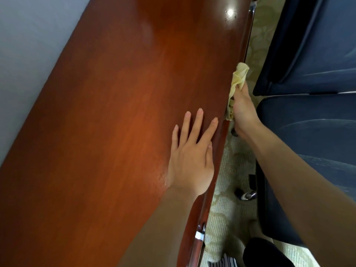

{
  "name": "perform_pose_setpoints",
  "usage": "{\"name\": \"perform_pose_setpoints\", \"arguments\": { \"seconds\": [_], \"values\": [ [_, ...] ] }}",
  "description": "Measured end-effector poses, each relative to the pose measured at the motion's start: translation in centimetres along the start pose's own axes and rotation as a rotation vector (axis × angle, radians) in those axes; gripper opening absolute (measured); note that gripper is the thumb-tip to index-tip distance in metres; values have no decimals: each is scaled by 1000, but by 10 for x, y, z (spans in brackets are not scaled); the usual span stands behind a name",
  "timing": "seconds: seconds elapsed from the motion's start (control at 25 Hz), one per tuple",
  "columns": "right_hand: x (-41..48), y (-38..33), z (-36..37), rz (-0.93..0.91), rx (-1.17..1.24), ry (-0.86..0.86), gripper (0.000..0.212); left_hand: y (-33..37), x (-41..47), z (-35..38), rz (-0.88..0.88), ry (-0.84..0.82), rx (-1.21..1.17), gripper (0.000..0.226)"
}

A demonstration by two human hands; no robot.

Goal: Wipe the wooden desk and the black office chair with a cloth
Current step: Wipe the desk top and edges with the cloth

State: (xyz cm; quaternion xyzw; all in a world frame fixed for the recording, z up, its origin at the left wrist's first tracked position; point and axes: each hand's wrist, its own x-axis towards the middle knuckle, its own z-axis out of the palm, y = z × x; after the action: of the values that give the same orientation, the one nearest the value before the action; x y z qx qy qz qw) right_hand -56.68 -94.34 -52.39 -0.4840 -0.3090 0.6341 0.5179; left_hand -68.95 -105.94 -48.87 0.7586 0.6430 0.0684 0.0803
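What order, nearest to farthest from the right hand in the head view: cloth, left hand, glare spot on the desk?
1. cloth, gripped by the right hand.
2. left hand, flat on the desk nearby.
3. glare spot, far along the desk.

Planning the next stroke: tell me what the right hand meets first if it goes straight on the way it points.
Past the cloth it grips, the right hand would run along the desk edge, which looks free; depth farther up is unclear.
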Motion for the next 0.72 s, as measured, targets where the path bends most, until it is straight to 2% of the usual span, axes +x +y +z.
{"name": "perform_pose_setpoints", "arguments": {
  "seconds": [0.2, 0.44, 0.72],
  "values": [
    [-21, 4, 4, -45, -34, 8, 44, -1, 1, -2, 0, 12, -26, 54],
    [-108, 36, 12, -68, -89, -37, 51, 1, 4, -4, -10, 21, -77, 49],
    [-199, 72, 2, 43, -7, -242, 51, 1, 0, -1, 9, 87, -45, 49]
  ]
}}
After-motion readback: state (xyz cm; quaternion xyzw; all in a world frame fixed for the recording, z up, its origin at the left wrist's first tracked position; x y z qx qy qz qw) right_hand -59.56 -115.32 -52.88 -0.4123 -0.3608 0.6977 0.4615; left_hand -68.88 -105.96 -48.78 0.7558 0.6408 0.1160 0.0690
